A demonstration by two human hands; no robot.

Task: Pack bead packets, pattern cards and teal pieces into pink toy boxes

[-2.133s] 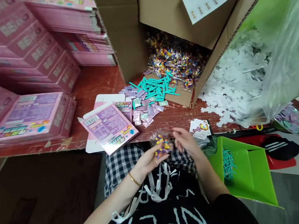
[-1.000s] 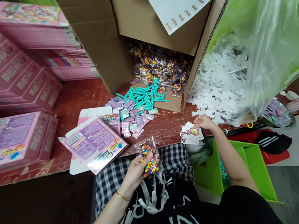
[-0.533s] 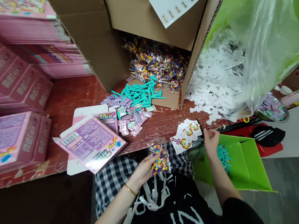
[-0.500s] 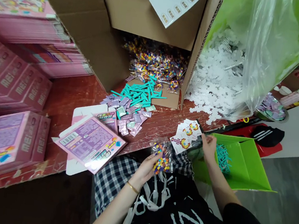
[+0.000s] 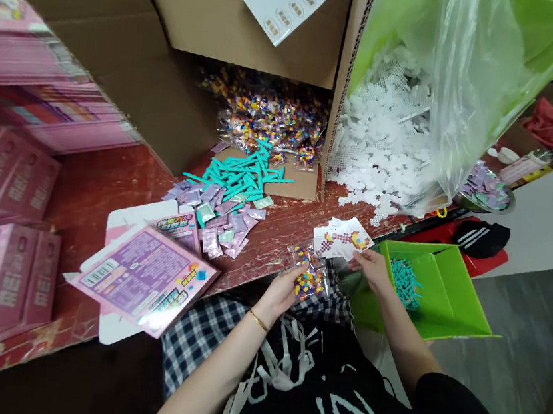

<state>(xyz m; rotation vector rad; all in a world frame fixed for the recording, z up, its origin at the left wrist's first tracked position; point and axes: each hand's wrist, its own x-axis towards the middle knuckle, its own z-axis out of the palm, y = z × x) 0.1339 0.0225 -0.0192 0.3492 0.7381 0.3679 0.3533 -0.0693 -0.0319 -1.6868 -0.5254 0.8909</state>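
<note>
My left hand (image 5: 285, 290) grips a clear bag of colourful beads (image 5: 310, 280) above my lap, at the table's front edge. Just to the right, my right hand (image 5: 371, 267) pinches the lower right corner of a printed card (image 5: 350, 239) with a pixel pattern. More white cards lie under and behind that card, near the table edge. The bead bag is close to the cards' lower left side. How many cards my right fingers hold is hidden.
Purple sachets (image 5: 233, 228) and teal sticks (image 5: 240, 174) lie on the red table (image 5: 271, 250). Pink packages (image 5: 147, 278) are at left. Cartons hold bead bags (image 5: 272, 116) and white pieces (image 5: 380, 139). A green bin (image 5: 461, 297) stands at right.
My right hand has moved left onto the cards and now pinches one, which has turned. My left hand and the bead bag have risen slightly. The view has shifted to the right.
</note>
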